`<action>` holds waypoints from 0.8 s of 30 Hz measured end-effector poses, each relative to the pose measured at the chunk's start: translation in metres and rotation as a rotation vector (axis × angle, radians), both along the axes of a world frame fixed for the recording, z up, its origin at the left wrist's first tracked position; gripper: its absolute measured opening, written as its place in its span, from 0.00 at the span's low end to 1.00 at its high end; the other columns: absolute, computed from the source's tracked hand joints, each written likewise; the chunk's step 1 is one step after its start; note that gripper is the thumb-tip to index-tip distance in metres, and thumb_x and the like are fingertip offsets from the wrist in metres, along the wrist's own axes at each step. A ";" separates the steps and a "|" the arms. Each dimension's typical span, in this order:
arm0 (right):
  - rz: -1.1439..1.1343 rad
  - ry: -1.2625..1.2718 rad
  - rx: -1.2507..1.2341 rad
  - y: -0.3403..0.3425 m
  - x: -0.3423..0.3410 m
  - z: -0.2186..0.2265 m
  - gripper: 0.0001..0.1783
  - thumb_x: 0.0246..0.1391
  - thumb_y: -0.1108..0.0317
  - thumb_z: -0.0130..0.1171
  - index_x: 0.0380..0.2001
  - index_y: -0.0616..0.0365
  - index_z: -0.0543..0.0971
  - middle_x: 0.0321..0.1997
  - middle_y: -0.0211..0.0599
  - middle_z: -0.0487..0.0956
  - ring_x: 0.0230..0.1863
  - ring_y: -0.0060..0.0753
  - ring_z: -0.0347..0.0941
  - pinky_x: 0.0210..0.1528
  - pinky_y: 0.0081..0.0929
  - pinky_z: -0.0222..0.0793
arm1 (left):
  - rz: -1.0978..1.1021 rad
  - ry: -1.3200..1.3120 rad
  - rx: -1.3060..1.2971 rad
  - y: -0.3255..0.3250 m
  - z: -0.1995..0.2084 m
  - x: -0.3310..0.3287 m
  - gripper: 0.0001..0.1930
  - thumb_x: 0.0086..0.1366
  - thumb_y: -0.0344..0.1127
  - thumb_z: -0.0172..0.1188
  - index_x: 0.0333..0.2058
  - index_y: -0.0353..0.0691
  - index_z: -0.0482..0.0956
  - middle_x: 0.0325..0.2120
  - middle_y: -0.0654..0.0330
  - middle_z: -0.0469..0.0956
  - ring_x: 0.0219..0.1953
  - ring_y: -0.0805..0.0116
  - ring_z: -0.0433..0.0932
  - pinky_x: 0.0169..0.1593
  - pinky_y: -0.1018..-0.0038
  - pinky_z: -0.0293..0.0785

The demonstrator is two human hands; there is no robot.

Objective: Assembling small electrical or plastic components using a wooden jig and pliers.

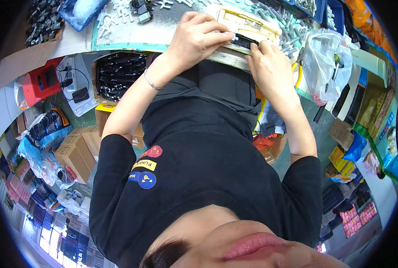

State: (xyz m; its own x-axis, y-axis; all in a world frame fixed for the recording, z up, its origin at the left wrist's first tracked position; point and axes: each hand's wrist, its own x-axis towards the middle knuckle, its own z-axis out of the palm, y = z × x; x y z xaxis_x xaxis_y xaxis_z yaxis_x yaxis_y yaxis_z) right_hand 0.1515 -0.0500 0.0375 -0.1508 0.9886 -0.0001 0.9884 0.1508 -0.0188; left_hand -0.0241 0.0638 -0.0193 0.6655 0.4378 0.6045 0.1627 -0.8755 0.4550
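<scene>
A slim black plastic part (243, 41) lies at the bench's front edge, between my two hands. My left hand (199, 38) is closed, with thumb and forefinger pinching its left end. At its other end, my right hand (271, 64) has its fingertips pressed against the part. My fingers cover both ends, so its full shape is hidden. Directly behind it sits a cream-yellow tray-like fixture (249, 21), close to both hands.
Small white cross-shaped parts (114, 18) and grey cylindrical pieces (288, 33) lie scattered across the bench. Yellow-handled pliers (299, 73) and a clear plastic bag (325, 58) are right of my right hand. A box of black parts (120, 76) stands below the bench at left.
</scene>
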 end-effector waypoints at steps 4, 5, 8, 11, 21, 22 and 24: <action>-0.010 0.066 0.016 0.002 0.003 0.002 0.12 0.45 0.65 0.58 0.30 0.65 0.75 0.29 0.40 0.72 0.31 0.38 0.73 0.34 0.34 0.70 | -0.054 0.055 0.016 0.009 -0.004 0.002 0.10 0.49 0.39 0.65 0.34 0.51 0.82 0.35 0.68 0.78 0.40 0.69 0.73 0.45 0.73 0.62; -0.018 0.061 0.020 0.001 0.002 0.003 0.12 0.45 0.65 0.58 0.30 0.65 0.75 0.29 0.40 0.72 0.31 0.38 0.73 0.34 0.34 0.70 | -0.059 0.059 0.035 0.011 -0.002 0.000 0.10 0.50 0.40 0.65 0.34 0.52 0.82 0.36 0.68 0.77 0.42 0.68 0.72 0.45 0.72 0.61; -0.063 0.126 -0.048 0.000 0.004 0.008 0.11 0.45 0.66 0.58 0.28 0.63 0.75 0.30 0.41 0.72 0.32 0.40 0.73 0.34 0.34 0.70 | -0.049 0.107 0.017 0.010 0.002 -0.003 0.10 0.49 0.41 0.65 0.32 0.53 0.82 0.39 0.65 0.76 0.43 0.67 0.70 0.47 0.71 0.58; -0.033 0.314 -0.097 0.006 0.018 0.021 0.11 0.45 0.65 0.58 0.28 0.63 0.76 0.26 0.42 0.76 0.31 0.41 0.75 0.35 0.35 0.70 | -0.047 0.164 0.139 0.007 0.012 0.004 0.08 0.48 0.42 0.65 0.25 0.48 0.80 0.39 0.63 0.75 0.44 0.66 0.70 0.48 0.69 0.57; -0.289 -0.218 0.313 0.108 0.165 -0.007 0.15 0.41 0.62 0.60 0.33 0.57 0.79 0.36 0.42 0.76 0.46 0.46 0.67 0.50 0.41 0.60 | 0.160 0.097 0.167 0.095 0.050 0.111 0.06 0.52 0.32 0.60 0.30 0.43 0.79 0.30 0.63 0.74 0.36 0.63 0.73 0.39 0.68 0.64; -0.283 -0.222 0.300 0.115 0.163 -0.009 0.14 0.41 0.63 0.60 0.32 0.57 0.79 0.36 0.41 0.75 0.46 0.45 0.67 0.49 0.41 0.60 | 0.185 0.120 0.190 0.100 0.045 0.121 0.05 0.52 0.33 0.60 0.30 0.43 0.78 0.29 0.63 0.74 0.35 0.63 0.73 0.39 0.68 0.64; -0.290 -0.236 0.271 0.126 0.154 -0.009 0.09 0.40 0.65 0.59 0.27 0.57 0.80 0.34 0.40 0.75 0.44 0.43 0.67 0.46 0.39 0.60 | 0.210 0.117 0.232 0.109 0.040 0.138 0.04 0.51 0.34 0.61 0.27 0.43 0.78 0.27 0.62 0.72 0.34 0.63 0.72 0.38 0.67 0.65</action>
